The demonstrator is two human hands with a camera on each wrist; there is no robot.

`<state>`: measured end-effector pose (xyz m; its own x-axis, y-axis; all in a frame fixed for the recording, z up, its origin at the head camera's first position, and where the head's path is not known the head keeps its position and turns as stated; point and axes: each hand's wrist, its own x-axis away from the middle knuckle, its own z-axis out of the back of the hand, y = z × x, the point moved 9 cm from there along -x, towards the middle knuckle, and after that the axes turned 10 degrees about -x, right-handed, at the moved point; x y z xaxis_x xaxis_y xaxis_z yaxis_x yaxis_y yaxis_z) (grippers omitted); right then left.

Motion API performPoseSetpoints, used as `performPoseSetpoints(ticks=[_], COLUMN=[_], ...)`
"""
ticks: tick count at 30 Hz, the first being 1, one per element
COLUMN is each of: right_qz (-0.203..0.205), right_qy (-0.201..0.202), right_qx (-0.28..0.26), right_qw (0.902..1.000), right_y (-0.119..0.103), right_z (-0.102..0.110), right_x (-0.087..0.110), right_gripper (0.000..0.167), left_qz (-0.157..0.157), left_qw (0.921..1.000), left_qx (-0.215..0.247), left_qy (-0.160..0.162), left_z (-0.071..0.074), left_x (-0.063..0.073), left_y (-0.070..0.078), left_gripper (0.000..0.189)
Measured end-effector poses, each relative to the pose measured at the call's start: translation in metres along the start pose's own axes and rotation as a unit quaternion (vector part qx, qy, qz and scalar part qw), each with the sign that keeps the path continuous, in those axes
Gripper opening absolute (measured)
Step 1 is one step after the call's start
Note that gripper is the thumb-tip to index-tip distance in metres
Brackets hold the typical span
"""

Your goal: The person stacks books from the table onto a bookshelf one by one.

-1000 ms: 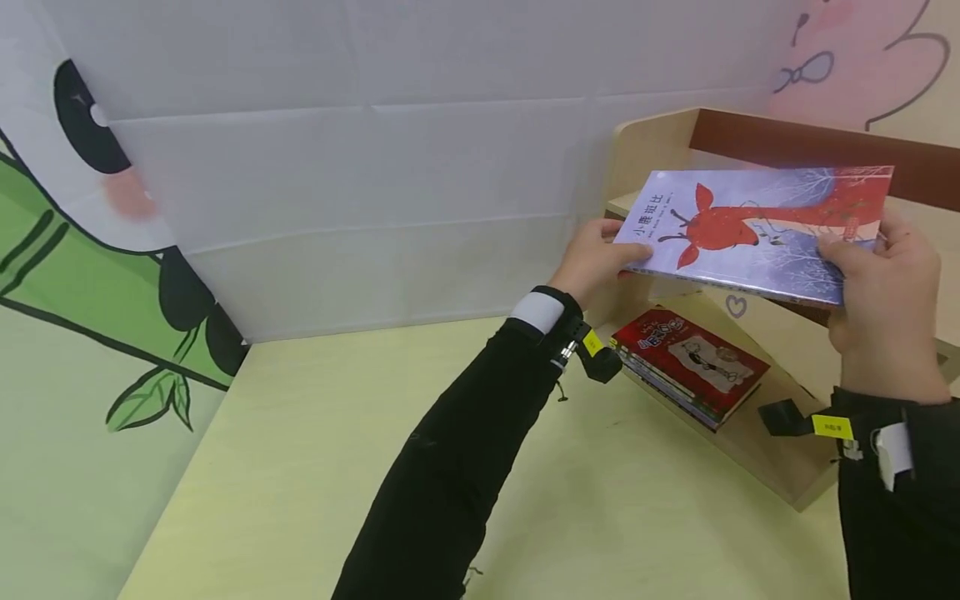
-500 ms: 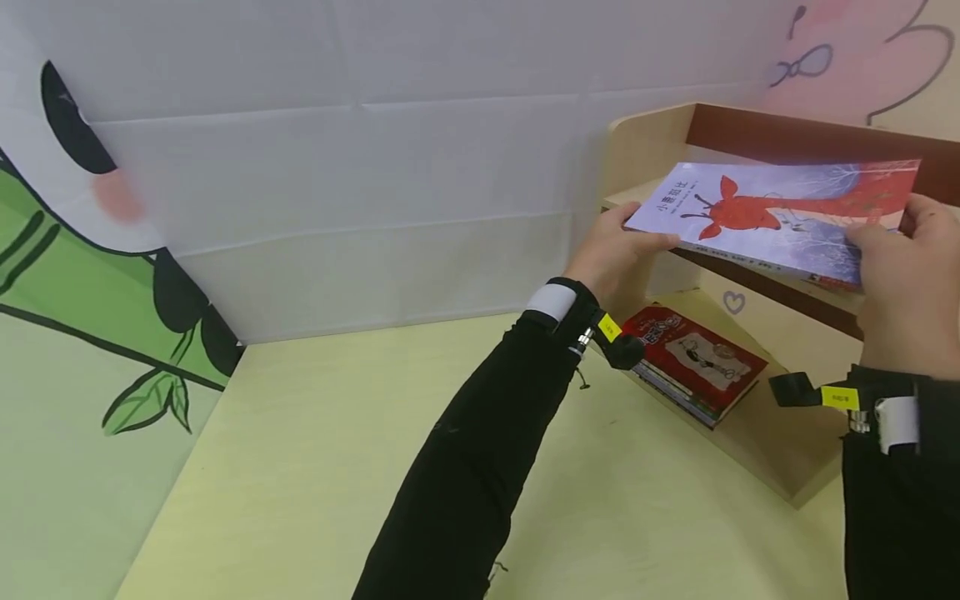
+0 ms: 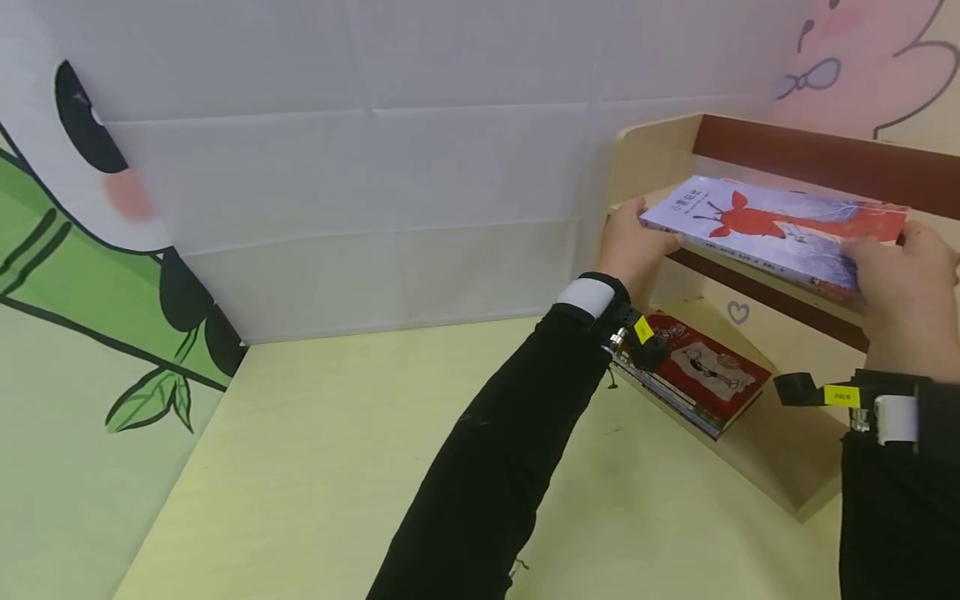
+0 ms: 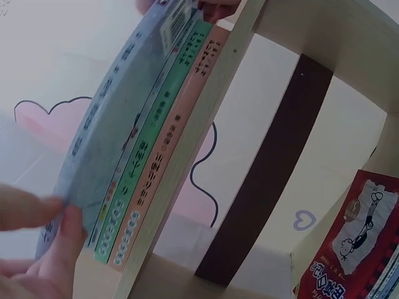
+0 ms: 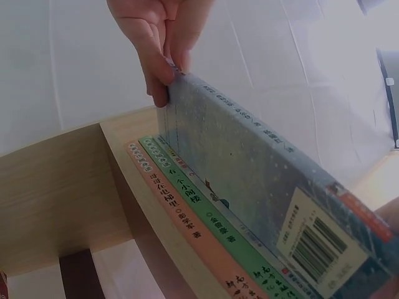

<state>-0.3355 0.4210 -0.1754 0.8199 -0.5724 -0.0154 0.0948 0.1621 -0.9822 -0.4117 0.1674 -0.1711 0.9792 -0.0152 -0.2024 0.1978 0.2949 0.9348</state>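
A picture book (image 3: 780, 225) with a red deer on its lilac cover lies between both hands, over the upper shelf. My left hand (image 3: 633, 250) pinches its left end, thumb and fingers at the corner. At the opposite end, my right hand (image 3: 911, 292) grips it with the thumb on the cover. The left wrist view shows the book's underside tilted above a stack on the shelf, with a green book (image 4: 153, 137) over an orange book (image 4: 171, 143). A barcode label (image 5: 321, 243) shows on the underside near the right hand in the right wrist view.
The wooden shelf unit (image 3: 660, 146) stands on the pale yellow table (image 3: 337, 467) at the right. Its lower compartment holds a stack topped by a red book (image 3: 708, 358). Behind is a white wall covering (image 3: 360, 183) with printed cartoons.
Both hands have carried the deer book right and away, then lowered it over the upper shelf. The left arm reaches further right; both hands keep their hold.
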Motion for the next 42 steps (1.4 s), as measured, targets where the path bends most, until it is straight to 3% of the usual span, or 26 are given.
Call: performPoseSetpoints(ticks=[2,5,9,12,15,18,22,30,35,42], right_qz=[0.002,0.016,0.075,0.146,0.206,0.227,0.22,0.195,0.19,0.196], right_qy=[0.007,0.021,0.027,0.02,0.015,0.017,0.029,0.053,0.064,0.068], right_qx=[-0.005,-0.002,0.053,0.12,0.161,0.17,0.171,0.174,0.17,0.182], right_qw=[1.0,0.9997,0.9954,0.9818,0.9651,0.9587,0.9599,0.9637,0.9648,0.9612], right_y=[-0.001,-0.006,-0.012,-0.016,-0.017,-0.015,-0.013,-0.013,-0.011,-0.015], right_z=[0.0,0.001,0.001,-0.004,-0.008,-0.01,-0.007,0.0,0.004,0.005], right_x=[0.001,0.009,0.027,0.041,0.049,0.05,0.049,0.043,0.036,0.033], right_gripper=[0.069,0.071,0.068,0.069,0.07,0.07,0.068,0.074,0.078,0.078], left_qz=[0.022,0.03,-0.018,-0.071,-0.124,-0.158,-0.172,-0.171,-0.159,-0.135], left_qw=[0.9983,0.9904,0.9702,0.9517,0.933,0.9211,0.9147,0.8833,0.8747,0.8732], left_qx=[-0.041,-0.116,-0.219,-0.277,-0.326,-0.352,-0.365,-0.435,-0.455,-0.463], left_qy=[0.034,0.069,0.101,0.112,0.089,0.052,0.022,-0.036,-0.055,-0.068], left_z=[0.002,0.004,0.002,-0.005,-0.019,-0.032,-0.041,-0.056,-0.062,-0.071], left_x=[0.001,0.005,0.011,0.017,0.026,0.034,0.04,0.041,0.036,0.03], left_y=[0.001,0.006,0.015,0.021,0.026,0.026,0.025,0.022,0.022,0.019], left_gripper=[0.069,0.069,0.065,0.06,0.057,0.058,0.061,0.078,0.082,0.087])
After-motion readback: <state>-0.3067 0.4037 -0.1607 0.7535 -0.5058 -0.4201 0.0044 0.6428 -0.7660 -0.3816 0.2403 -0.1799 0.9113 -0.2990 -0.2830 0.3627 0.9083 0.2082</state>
